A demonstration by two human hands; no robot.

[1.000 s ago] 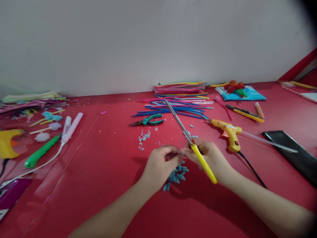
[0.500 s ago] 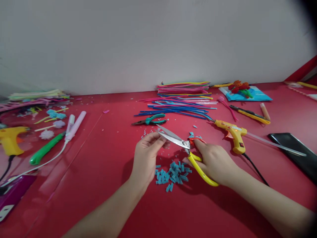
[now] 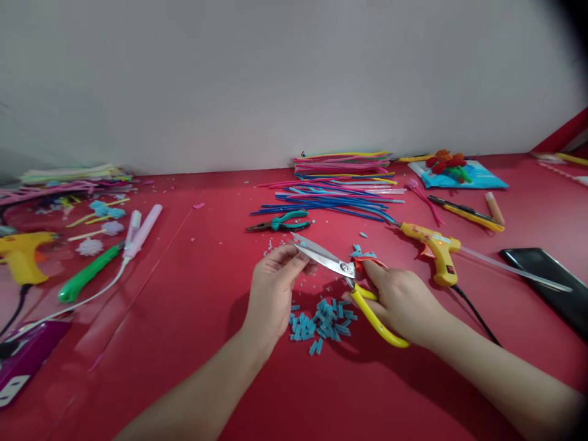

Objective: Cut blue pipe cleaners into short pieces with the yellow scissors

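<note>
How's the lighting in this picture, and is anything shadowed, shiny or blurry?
Head view: soft light, a dark shadow on the red table below the right hand in the frame; same head view: pale sheen on the table at left, fairly crisp scissors, black upper right corner.

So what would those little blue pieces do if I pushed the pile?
The blue pieces would probably scatter, since they lie loose on the red table. They're likely very light, being so small. They might slide more than roll, since many look straight-edged.
</note>
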